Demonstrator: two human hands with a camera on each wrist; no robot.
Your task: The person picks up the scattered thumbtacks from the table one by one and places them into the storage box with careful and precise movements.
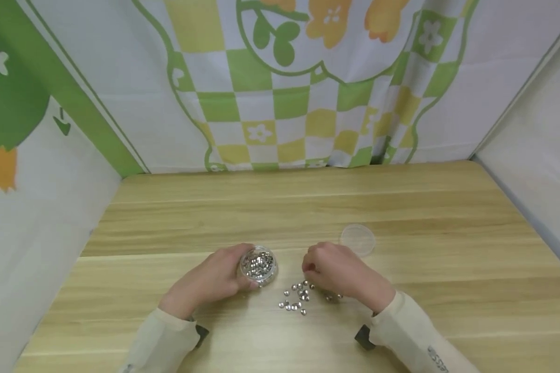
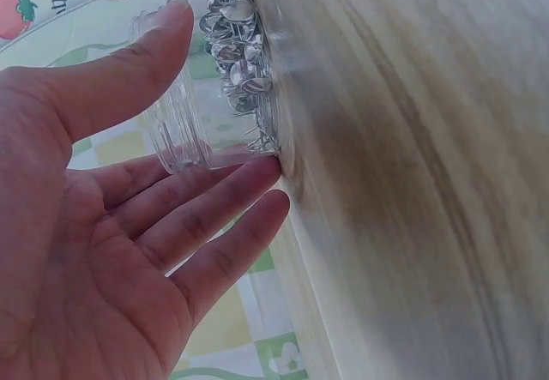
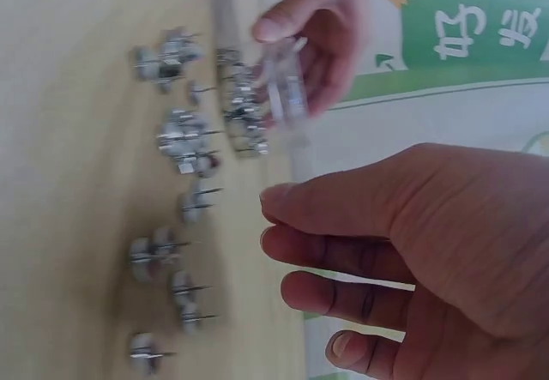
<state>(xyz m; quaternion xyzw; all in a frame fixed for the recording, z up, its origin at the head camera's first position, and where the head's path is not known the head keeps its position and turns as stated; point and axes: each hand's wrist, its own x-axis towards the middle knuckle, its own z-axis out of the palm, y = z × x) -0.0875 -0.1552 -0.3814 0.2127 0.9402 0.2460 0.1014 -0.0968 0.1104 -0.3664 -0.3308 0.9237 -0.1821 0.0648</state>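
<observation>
My left hand (image 1: 217,274) grips a clear round container (image 1: 261,247) of silver thumbtacks (image 1: 257,263), thumb on one side and fingers around the other. In the left wrist view the container (image 2: 176,131) stands on the table, its tacks (image 2: 233,45) visible through the wall. Loose thumbtacks (image 1: 303,295) lie point up between the hands. My right hand (image 1: 340,270) is just above and beside them. In the right wrist view its fingers are loosely bent, the thumb tip close to the index finger, and no tack shows between them (image 3: 268,217).
A clear round lid (image 1: 358,239) lies flat on the wooden table (image 1: 205,207) beyond my right hand. A few more tacks (image 1: 334,297) are partly hidden by the right forearm. A patterned curtain (image 1: 280,103) hangs along the table's far edge, with white cloth at both sides.
</observation>
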